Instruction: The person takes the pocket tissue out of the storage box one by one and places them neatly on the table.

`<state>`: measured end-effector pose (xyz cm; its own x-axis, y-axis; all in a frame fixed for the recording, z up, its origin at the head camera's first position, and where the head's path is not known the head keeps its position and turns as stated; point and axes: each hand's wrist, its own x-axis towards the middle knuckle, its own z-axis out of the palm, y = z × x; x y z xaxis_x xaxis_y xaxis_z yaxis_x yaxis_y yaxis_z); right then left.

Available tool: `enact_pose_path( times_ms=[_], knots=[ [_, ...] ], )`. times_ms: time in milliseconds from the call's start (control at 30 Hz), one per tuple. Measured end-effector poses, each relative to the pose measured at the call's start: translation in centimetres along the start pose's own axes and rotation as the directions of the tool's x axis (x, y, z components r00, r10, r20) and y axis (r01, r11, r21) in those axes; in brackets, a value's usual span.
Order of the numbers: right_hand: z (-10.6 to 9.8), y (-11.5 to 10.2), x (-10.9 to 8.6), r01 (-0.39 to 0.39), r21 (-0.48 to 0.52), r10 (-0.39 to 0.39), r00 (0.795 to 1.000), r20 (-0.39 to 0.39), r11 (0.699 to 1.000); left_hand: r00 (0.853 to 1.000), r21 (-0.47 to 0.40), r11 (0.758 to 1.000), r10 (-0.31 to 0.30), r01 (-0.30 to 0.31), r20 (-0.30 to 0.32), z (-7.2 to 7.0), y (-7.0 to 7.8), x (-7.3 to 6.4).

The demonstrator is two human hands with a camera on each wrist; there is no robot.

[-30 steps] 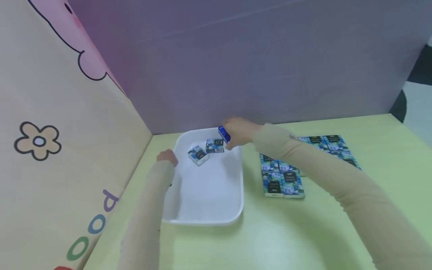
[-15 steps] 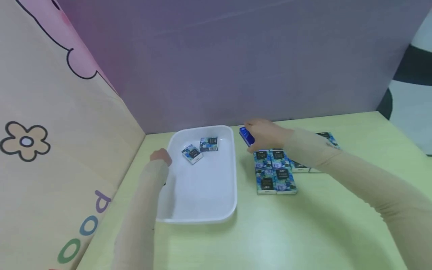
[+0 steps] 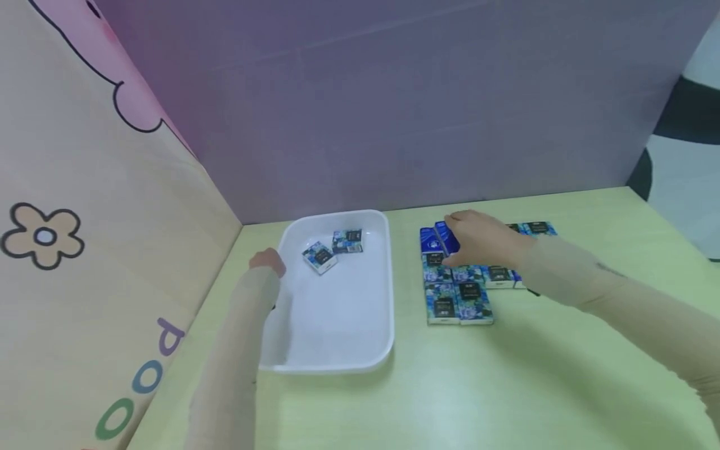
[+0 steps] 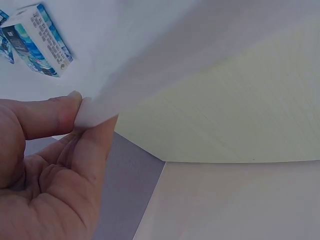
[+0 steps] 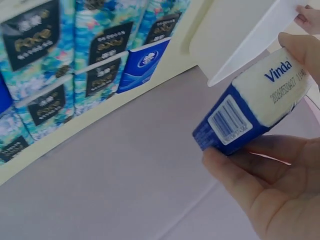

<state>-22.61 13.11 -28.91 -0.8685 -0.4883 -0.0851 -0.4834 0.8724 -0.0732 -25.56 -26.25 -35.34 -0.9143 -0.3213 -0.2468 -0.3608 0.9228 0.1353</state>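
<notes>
My right hand pinches a blue Vinda tissue pack between thumb and fingers, tilted, with its white printed end and barcode showing in the right wrist view. In the head view that pack overlaps the back left of a block of tissue packs, beside a blue-faced pack lying there. Most packs in the block, such as the front one, have blue floral faces with dark labels. My left hand pinches the left rim of a white tray. Two floral packs lie inside the tray.
The tray and the block stand side by side on a pale green table. A grey-purple partition rises along the back edge. At the left is a cream wall panel with painted drawings.
My right hand has carried the blue tissue pack rightward from above the tray to the back left of the block. The left hand keeps its grip on the rim. The head view shifted slightly.
</notes>
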Motion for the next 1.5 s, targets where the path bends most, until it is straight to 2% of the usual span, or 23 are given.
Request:
enact_pose_path(
  times_ms=[267,567,767,967,1233,1500],
  knots=[
    [1.0,1.7,-2.6,-0.049,0.017,0.049,0.999,0.0,0.999,1.0,-0.009,1.0,0.007,-0.007,0.0,0.2,-0.2,0.3],
    [3.4,3.1,-5.1,-0.083,0.023,0.083,0.997,0.007,0.996,1.0,-0.016,1.0,-0.005,0.005,-0.001,0.5,-0.5,0.9],
    [5.4,3.8,-6.6,-0.09,0.041,0.089,0.996,0.017,0.995,0.999,-0.001,0.999,0.032,-0.032,-0.026,0.2,-0.4,0.0],
    [6.8,4.2,-7.9,-0.083,0.048,0.083,0.997,0.007,0.995,0.999,0.035,0.998,0.045,-0.044,-0.021,-0.3,-0.1,-0.8],
    [8.3,4.4,-9.1,-0.067,0.027,0.067,0.997,-0.025,0.997,0.998,0.04,0.997,0.065,-0.065,-0.014,-0.5,0.0,-1.0],
    [9.8,4.3,-9.6,-0.023,0.013,0.024,0.998,-0.059,1.0,0.998,0.012,0.998,0.062,-0.062,-0.011,-0.9,0.4,-2.0]
  ],
)
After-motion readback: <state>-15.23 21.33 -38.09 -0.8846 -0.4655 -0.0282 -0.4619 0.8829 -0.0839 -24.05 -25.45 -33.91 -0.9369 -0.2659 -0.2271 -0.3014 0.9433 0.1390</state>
